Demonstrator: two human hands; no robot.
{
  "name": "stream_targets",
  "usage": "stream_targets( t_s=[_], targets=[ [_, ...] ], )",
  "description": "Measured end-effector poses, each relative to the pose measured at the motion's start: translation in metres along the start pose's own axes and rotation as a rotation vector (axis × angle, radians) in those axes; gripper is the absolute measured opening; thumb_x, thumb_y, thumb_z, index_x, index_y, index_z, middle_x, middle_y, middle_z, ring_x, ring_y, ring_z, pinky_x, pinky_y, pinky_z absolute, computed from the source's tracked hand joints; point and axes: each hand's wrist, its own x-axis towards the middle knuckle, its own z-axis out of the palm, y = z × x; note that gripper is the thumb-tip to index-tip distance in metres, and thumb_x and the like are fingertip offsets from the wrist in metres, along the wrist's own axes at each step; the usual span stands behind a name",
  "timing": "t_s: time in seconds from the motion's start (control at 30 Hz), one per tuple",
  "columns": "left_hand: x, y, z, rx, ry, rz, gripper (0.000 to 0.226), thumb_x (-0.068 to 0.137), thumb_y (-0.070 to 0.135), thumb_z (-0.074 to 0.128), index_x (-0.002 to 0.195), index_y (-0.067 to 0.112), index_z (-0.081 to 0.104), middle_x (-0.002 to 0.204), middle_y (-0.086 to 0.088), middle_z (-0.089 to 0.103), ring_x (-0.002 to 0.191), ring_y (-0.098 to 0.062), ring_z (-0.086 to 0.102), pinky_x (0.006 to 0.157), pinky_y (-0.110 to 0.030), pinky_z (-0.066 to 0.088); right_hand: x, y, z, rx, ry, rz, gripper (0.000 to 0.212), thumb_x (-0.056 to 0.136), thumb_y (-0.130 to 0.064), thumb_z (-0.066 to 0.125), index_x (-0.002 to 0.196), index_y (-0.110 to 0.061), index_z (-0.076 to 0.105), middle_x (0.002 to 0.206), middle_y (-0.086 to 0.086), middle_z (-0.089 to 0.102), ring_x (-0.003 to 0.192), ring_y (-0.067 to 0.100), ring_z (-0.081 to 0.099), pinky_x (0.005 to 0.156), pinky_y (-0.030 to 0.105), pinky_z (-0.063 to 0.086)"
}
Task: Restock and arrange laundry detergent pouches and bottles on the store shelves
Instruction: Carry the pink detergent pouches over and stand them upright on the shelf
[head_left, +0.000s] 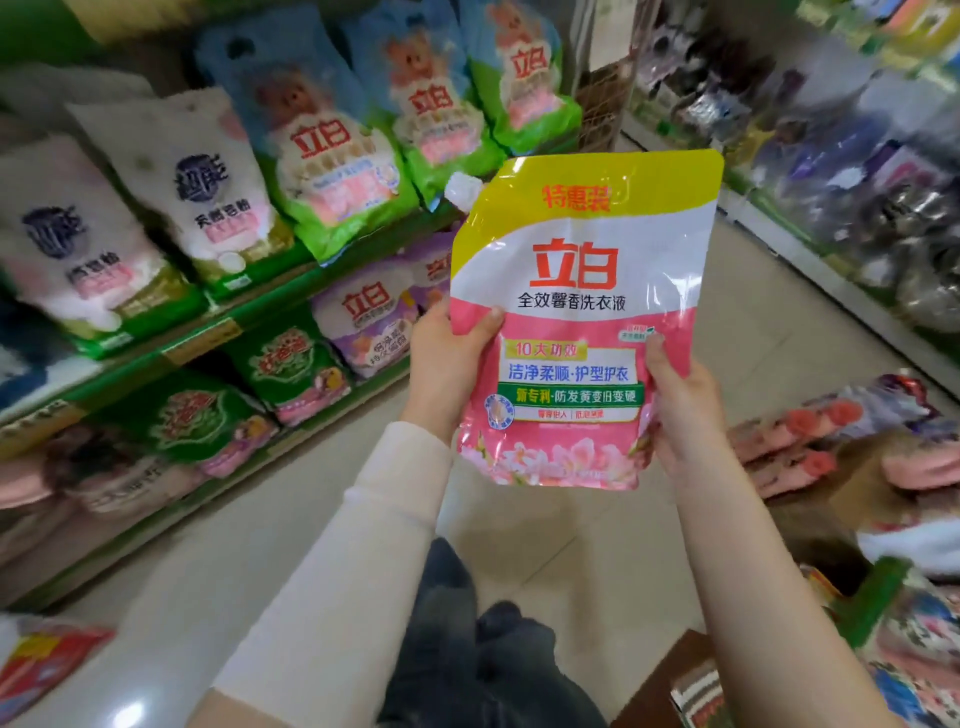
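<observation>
Two hands, left, right, gripping pouch between

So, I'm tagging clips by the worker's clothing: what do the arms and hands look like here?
Both hands are bare: left hand, right hand, no gloves, rings or watch showing. A plain cream long sleeve covers the left forearm to the wrist. The right forearm is uncovered, no sleeve in view.

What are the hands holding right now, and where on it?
Both hold one pink pouch, upright: left hand grips its left edge, right hand its right edge, both in the lower half.
</observation>
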Motion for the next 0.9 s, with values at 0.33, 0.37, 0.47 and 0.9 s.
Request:
stream_targets(
  t_s=[0.33, 0.37, 0.47, 0.9],
  targets=[
    [0.058, 0.014, -0.056, -0.067, 0.177, -0.003, 0.016, 0.084, 0.009, 0.066, 0.088, 0.023, 0.06, 0.09, 0.0, 0.069, 0.089, -0.025, 0.067, 0.087, -0.046, 0.053, 0.056, -0.012, 0.091, -0.061, -0.168, -0.015, 0.014, 0.092, -0.029, 0.056, 0.082, -0.021, 0.062, 0.066, -0.011, 0.072, 0.063, 0.006, 0.069, 0.066, 0.028, 0.054],
    [0.065, 0.014, -0.058, -0.07, 0.205, -0.006, 0.016, 0.084, 0.009, 0.067, 0.087, 0.024, 0.06, 0.09, -0.001, 0.069, 0.091, -0.027, 0.067, 0.088, -0.048, 0.053, 0.064, -0.013, 0.098, -0.072, -0.188, -0.018, 0.014, 0.092, -0.03, 0.057, 0.083, -0.021, 0.062, 0.067, -0.012, 0.072, 0.064, 0.006, 0.069, 0.065, 0.028, 0.053],
    [0.083, 0.017, -0.061, -0.088, 0.276, -0.019, 0.017, 0.083, 0.01, 0.067, 0.086, 0.025, 0.061, 0.093, -0.003, 0.069, 0.095, -0.03, 0.066, 0.09, -0.051, 0.051, 0.087, -0.021, 0.116, -0.1, -0.249, -0.034, 0.013, 0.092, -0.029, 0.056, 0.083, -0.022, 0.063, 0.068, -0.013, 0.072, 0.064, 0.005, 0.069, 0.063, 0.025, 0.053],
    [0.166, 0.097, -0.056, -0.165, 0.496, 0.061, 0.009, 0.085, 0.014, 0.066, 0.088, 0.021, 0.062, 0.094, -0.007, 0.07, 0.092, -0.028, 0.067, 0.088, -0.049, 0.052, 0.182, -0.12, 0.201, -0.065, -0.498, -0.1, 0.019, 0.093, -0.02, 0.055, 0.084, -0.006, 0.064, 0.058, -0.01, 0.068, 0.057, 0.005, 0.064, 0.063, 0.025, 0.055]
  ],
)
